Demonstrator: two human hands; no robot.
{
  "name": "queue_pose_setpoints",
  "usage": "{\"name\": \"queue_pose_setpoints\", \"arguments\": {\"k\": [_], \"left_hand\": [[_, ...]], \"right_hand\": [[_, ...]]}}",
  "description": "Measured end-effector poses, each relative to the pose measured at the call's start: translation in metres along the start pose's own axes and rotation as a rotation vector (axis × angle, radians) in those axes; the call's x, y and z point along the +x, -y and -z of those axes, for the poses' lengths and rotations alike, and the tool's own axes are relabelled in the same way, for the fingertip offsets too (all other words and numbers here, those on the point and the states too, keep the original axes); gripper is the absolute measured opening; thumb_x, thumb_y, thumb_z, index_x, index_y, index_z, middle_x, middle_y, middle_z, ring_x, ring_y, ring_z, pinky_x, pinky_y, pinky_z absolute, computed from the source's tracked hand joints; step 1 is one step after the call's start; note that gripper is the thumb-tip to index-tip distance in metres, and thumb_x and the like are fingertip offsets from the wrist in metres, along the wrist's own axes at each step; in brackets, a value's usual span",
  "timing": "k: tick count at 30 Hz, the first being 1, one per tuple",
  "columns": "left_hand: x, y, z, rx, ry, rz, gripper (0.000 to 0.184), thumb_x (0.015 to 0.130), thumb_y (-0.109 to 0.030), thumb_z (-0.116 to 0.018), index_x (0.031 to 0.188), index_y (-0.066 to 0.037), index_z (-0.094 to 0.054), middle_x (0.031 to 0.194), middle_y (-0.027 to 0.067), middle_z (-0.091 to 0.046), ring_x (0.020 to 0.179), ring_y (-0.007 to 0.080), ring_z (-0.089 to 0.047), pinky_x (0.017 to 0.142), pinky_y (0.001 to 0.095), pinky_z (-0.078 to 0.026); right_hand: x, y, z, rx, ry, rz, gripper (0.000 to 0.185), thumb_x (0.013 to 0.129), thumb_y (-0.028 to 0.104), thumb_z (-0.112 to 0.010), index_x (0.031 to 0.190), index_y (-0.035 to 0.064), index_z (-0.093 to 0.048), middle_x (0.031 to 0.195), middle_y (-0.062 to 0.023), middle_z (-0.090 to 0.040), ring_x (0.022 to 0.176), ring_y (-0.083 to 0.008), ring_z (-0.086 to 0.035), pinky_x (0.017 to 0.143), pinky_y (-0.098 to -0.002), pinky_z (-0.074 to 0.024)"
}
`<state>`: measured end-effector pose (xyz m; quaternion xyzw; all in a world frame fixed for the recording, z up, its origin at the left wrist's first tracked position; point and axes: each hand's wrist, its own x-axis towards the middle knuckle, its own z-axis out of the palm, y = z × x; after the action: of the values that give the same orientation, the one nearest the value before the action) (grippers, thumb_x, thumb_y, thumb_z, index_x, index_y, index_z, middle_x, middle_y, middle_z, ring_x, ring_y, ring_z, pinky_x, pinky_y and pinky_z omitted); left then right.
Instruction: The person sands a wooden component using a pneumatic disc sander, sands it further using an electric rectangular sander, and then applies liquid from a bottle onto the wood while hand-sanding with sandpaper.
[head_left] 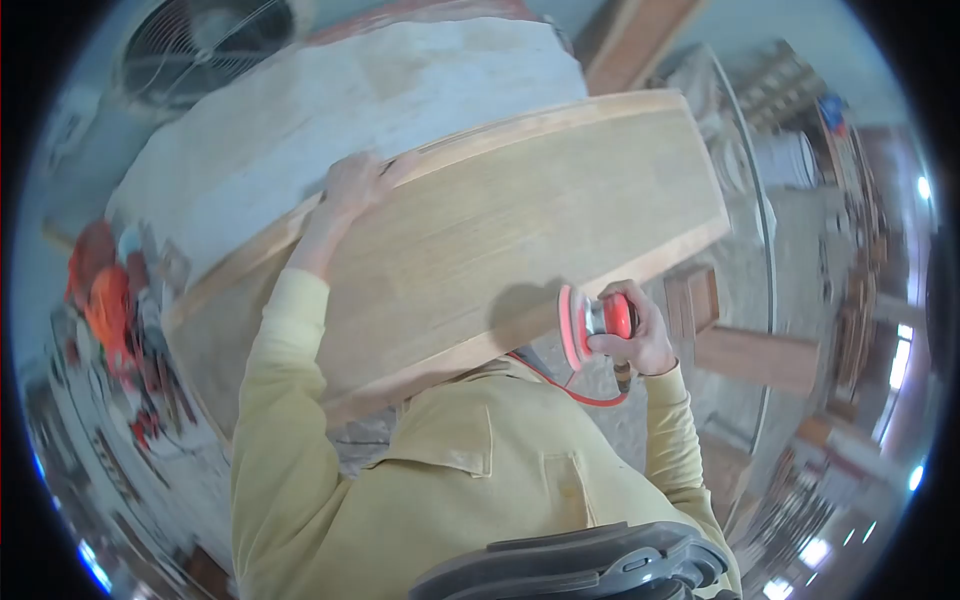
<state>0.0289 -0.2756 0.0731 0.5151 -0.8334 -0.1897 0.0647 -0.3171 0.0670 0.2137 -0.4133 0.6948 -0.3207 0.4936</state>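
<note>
A long wooden panel [480, 240] with a raised frame along its edges lies tilted across the view before me. My left hand [352, 188] grips the panel's far edge, its fingers curled over the frame strip. In my right hand [640, 330] is a red and silver orbital sander [600, 318], held off the panel's near edge with its round pad turned sideways to the left. A red air hose [590, 401] runs from the sander toward my body. The sander's shadow falls on the panel.
Behind the panel is a pale, worn worktable [370, 90]. A large fan [205, 50] stands at the far left. Orange items and tools [110, 310] lie at left. Wooden pieces [755, 358] and a white bucket [790, 160] are at right.
</note>
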Motion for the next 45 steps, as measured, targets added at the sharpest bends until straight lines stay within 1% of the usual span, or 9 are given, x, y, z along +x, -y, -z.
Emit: {"name": "queue_pose_setpoints", "arguments": {"k": [5,12,21,28,35,37,39,41,45], "left_hand": [[0.001,0.004,-0.009,0.106,-0.095,-0.019,0.081,0.102,-0.072,-0.057,0.090,0.004,-0.080,0.094,0.0321,-0.074,0.093,0.0495,-0.074,0.084,0.0568,-0.057],[0.008,0.011,-0.010,0.041,-0.101,-0.034,0.078,0.103,-0.069,-0.059,0.083,0.004,-0.075,0.090,0.0308,-0.073,0.090,0.0497,-0.073,0.084,0.0590,-0.055],[-0.011,-0.002,0.021,-0.003,-0.174,-0.081,0.066,0.103,-0.061,-0.065,0.080,0.001,-0.072,0.089,0.0262,-0.073,0.084,0.0481,-0.071,0.080,0.0574,-0.055],[-0.064,-0.066,0.122,0.066,-0.346,-0.190,0.040,0.097,-0.039,-0.081,0.078,-0.005,-0.071,0.080,0.0136,-0.068,0.073,0.0366,-0.068,0.064,0.0496,-0.051],[-0.103,-0.084,0.146,0.229,-0.504,-0.245,0.035,0.093,-0.033,-0.087,0.080,-0.007,-0.066,0.078,0.0096,-0.061,0.071,0.0322,-0.062,0.060,0.0460,-0.046],[-0.107,-0.087,0.143,0.199,-0.530,-0.243,0.036,0.092,-0.032,-0.088,0.080,-0.007,-0.065,0.078,0.0089,-0.059,0.071,0.0320,-0.061,0.060,0.0461,-0.045],[-0.124,-0.097,0.143,0.168,-0.544,-0.215,0.037,0.091,-0.031,-0.089,0.081,-0.007,-0.063,0.078,0.0082,-0.057,0.070,0.0318,-0.059,0.060,0.0461,-0.045],[-0.139,-0.117,0.148,0.131,-0.509,-0.218,0.040,0.085,-0.030,-0.093,0.084,-0.008,-0.060,0.077,0.0078,-0.052,0.068,0.0321,-0.054,0.060,0.0466,-0.042],[-0.178,-0.146,0.139,0.085,-0.535,-0.200,0.048,0.078,-0.032,-0.098,0.085,-0.010,-0.056,0.078,0.0076,-0.048,0.067,0.0317,-0.050,0.059,0.0471,-0.041]], "right_hand": [[-0.046,-0.071,0.018,0.433,0.060,-0.295,0.056,0.071,0.009,-0.092,0.122,0.0050,-0.070,0.110,0.0008,-0.065,0.102,-0.0139,-0.062,0.091,-0.0283,-0.0495],[-0.028,-0.103,-0.036,0.523,0.182,-0.365,0.091,0.075,0.009,-0.088,0.158,-0.0031,-0.053,0.122,-0.0049,-0.066,0.112,-0.0158,-0.063,0.099,-0.0265,-0.0482],[-0.002,-0.159,-0.047,0.888,0.278,-0.352,0.089,0.067,0.022,-0.086,0.146,-0.0097,-0.059,0.135,-0.0180,-0.072,0.123,-0.0270,-0.070,0.111,-0.0354,-0.0522],[0.021,-0.159,-0.066,0.997,0.289,-0.292,0.076,0.070,0.023,-0.084,0.137,-0.0090,-0.066,0.124,-0.0169,-0.076,0.113,-0.0253,-0.074,0.105,-0.0353,-0.0555],[0.083,-0.185,-0.069,0.901,0.394,-0.365,0.061,0.079,0.026,-0.084,0.128,-0.0074,-0.073,0.118,-0.0140,-0.077,0.107,-0.0215,-0.074,0.100,-0.0339,-0.0568],[0.083,-0.171,-0.057,0.605,0.348,-0.224,0.056,0.082,0.028,-0.087,0.126,-0.0053,-0.075,0.107,-0.0110,-0.077,0.098,-0.0201,-0.073,0.091,-0.0345,-0.0579],[0.070,-0.159,-0.040,0.499,0.399,-0.231,0.062,0.079,0.026,-0.091,0.131,-0.0049,-0.074,0.112,-0.0102,-0.076,0.106,-0.0195,-0.070,0.098,-0.0352,-0.0538],[0.058,-0.146,-0.027,0.402,0.476,-0.211,0.063,0.075,0.021,-0.089,0.131,-0.0031,-0.074,0.127,-0.0102,-0.075,0.122,-0.0211,-0.067,0.111,-0.0350,-0.0477],[0.041,-0.108,-0.016,0.429,0.448,-0.139,0.060,0.076,0.009,-0.093,0.130,-0.0005,-0.071,0.115,-0.0053,-0.074,0.109,-0.0153,-0.067,0.098,-0.0324,-0.0519]]}}
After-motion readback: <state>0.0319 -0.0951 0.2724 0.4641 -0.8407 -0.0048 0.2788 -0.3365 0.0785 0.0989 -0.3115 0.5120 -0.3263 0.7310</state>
